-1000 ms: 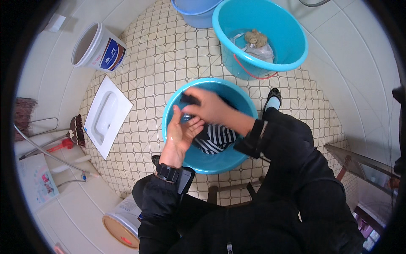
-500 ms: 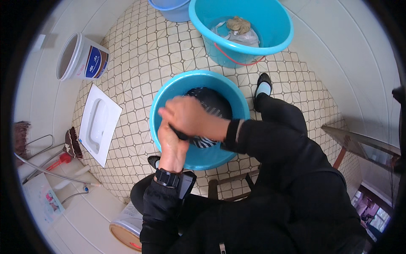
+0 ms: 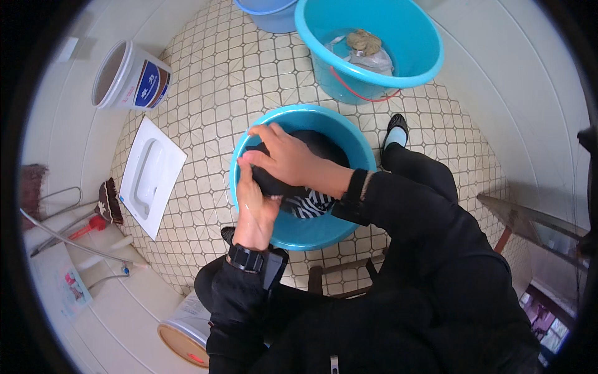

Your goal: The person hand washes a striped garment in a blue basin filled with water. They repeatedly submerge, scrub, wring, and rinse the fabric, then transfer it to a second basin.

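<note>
A turquoise basin [image 3: 364, 142] stands on the floor in front of me with dark laundry inside. Both of my hands work over its left half on a black cloth [image 3: 274, 182]. My right hand [image 3: 291, 157] lies across the top of the cloth with its fingers bent over it. Below and to the left, my left hand [image 3: 254, 202] grips the lower side, its thumb pointing up near the right fingertips. A black-and-white striped cloth [image 3: 311, 204] lies in the basin under my right wrist, and more dark fabric [image 3: 321, 144] sits behind it.
Beyond the basin stands a large turquoise bucket [image 3: 430, 62] holding water, a tan cloth and whitish material. A blue bucket [image 3: 277, 19] is beside it. On the left are a white pail [image 3: 134, 81] and a squat toilet [image 3: 149, 181]. A wooden stool frame [image 3: 316, 280] is beneath me.
My right hand has opened out from a tighter clasp and spread over the black cloth, which now shows more between the hands. The view has shifted slightly.
</note>
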A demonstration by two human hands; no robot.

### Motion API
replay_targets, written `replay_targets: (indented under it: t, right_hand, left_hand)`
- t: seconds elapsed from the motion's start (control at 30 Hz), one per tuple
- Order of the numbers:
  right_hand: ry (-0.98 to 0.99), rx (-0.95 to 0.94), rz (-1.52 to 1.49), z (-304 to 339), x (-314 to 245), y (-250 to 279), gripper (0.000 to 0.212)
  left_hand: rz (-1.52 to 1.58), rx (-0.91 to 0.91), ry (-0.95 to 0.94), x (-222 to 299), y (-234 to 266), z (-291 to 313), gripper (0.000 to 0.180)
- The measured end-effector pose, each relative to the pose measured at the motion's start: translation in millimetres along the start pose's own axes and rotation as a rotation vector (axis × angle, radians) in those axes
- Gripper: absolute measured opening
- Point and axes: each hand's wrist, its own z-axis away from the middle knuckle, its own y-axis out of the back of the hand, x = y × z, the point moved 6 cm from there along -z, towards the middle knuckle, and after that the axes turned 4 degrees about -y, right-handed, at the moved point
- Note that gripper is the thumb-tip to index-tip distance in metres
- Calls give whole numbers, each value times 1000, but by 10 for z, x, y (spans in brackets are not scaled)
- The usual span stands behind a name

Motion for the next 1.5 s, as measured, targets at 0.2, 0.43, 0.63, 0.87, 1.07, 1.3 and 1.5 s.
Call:
replay_targets:
  t: [0.2, 0.43, 0.63, 0.87, 1.07, 1.3, 1.5]
  right_hand:
    - [152, -309, 19, 10, 109, -8, 45]
    - [-121, -191, -249, -8, 46, -47, 17]
    - [495, 14, 226, 472, -547, -211, 17]
    - [53, 15, 207, 157, -281, -37, 26]
    - [253, -119, 180, 386, -672, -136, 24]
    - [-106, -56, 126, 94, 153, -105, 37]
    - [-238, -128, -10, 61, 476, -54, 68]
  left_hand:
    - [130, -374, -33, 175, 29, -113, 65]
    - [-1, -172, 101, -125, 333, -193, 81]
    - [-211, -331, -338, -104, 156, 175, 47]
    - [-23, -41, -38, -273, 146, -61, 32]
    - [-237, -230, -397, -38, 138, 129, 40]
    - [36, -32, -102, -130, 129, -25, 43]
    - [-31, -57, -114, 113, 227, -75, 43]
